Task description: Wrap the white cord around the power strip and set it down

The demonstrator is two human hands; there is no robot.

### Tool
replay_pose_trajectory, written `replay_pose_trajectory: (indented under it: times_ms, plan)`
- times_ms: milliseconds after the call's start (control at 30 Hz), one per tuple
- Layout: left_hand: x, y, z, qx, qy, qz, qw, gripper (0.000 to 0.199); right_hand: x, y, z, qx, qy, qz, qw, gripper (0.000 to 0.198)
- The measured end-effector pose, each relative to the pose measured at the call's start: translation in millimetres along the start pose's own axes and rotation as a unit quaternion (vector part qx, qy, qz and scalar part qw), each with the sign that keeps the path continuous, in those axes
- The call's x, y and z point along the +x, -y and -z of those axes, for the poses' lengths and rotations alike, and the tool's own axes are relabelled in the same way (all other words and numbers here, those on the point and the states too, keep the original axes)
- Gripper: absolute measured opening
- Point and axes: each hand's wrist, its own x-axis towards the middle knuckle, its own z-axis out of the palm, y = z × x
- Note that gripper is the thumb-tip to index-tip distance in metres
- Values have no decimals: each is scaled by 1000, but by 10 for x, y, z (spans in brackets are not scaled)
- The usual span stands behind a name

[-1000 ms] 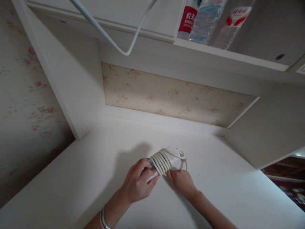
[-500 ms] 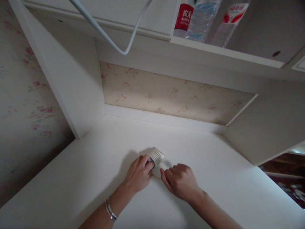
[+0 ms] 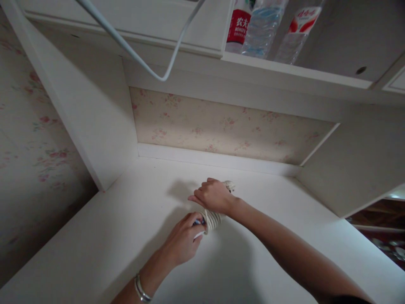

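Observation:
A cream cord (image 3: 214, 221) is wound in several turns around a blue and white object (image 3: 198, 222), whose kind I cannot make out. My left hand (image 3: 183, 238) grips this object at its left end, fingers closed around it. Just above the coil is my right hand (image 3: 212, 195), curled with the thumb pointing left, closed on the running part of the cord. That hand hides some of the upper turns and most of the strand. Beyond its knuckles shows a cream bunched end (image 3: 229, 185), partly covered.
Under the hands lies a white desktop (image 3: 133, 236), with a side panel (image 3: 85, 114) at left and another at right. An overhead shelf (image 3: 297, 76) holds several plastic bottles (image 3: 261, 29). A pale bent cable or rod (image 3: 163, 79) hangs at the upper left.
My right hand has moved from the right of the coil up and left, over its top. The left hand stays on the wound object, which has shifted slightly down.

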Motion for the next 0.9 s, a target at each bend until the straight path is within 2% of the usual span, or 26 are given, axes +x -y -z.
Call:
replay_pose_trajectory:
  times_ms: [100,200,333,467,600,767,900]
  plan:
    - [3,-10,2,-17,4,16,1000,21,266,-111,-130,3,45,36,998,57]
    - [3,4,-10,-34,-2,45,998,25,435,-198,-328,-2,76,50,996,58]
    - [7,82,-67,-46,-13,121,992,38,506,-264,-574,5,108,46,993,58]
    - [-3,183,-149,-38,-42,174,983,48,523,-288,-678,12,111,19,994,56]
    - [-22,243,-170,-8,-46,171,984,45,576,-271,-670,19,96,22,995,56]
    - [-10,232,-103,2,2,143,990,50,609,-222,-688,39,115,66,990,60]
    - [-5,165,-25,-20,10,104,994,54,467,-281,-781,93,165,25,982,62]
